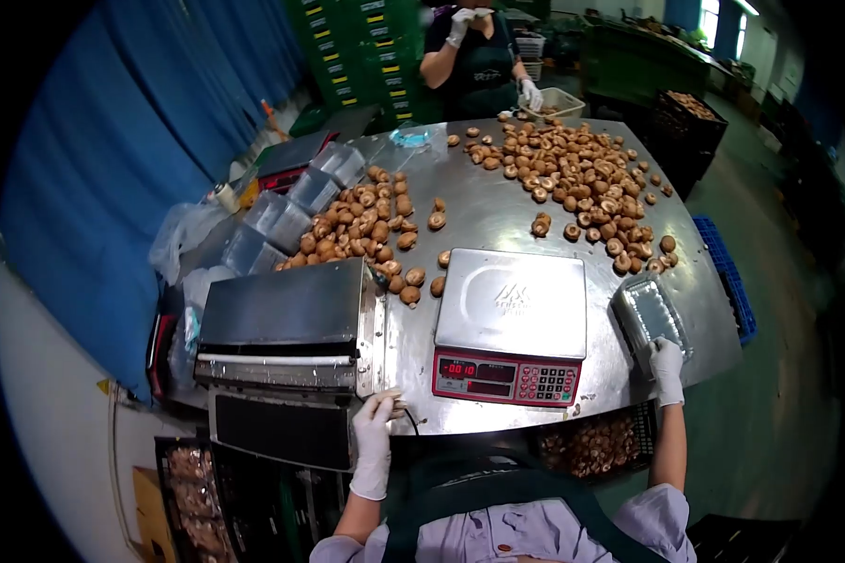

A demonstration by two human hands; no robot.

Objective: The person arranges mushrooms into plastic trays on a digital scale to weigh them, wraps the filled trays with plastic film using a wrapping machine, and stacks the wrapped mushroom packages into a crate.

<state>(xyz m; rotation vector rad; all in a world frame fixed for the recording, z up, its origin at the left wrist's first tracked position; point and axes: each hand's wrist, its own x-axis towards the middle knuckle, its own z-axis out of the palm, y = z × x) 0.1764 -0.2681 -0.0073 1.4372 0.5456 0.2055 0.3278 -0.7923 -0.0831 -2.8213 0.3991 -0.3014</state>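
My right hand [667, 368], in a white glove, holds the near end of a clear plastic tray [648, 314] at the right side of the steel table. My left hand [376, 433], also gloved, is at the table's front edge beside the wrapping machine [277, 310]. Its fingers are curled together; whatever is in them is hidden. A dark cable hangs just right of those fingers. Between my hands stands a digital scale [512, 305] with a bare metal plate and a red display reading about -0.010.
Brown mushrooms lie in a large heap [591, 183] at the back right and a smaller heap [357, 220] behind the machine. Clear trays [277, 220] are stacked at the left. Across the table a gloved person [479, 61] stands by a white basket [556, 103]. A mushroom crate [591, 446] sits underneath.
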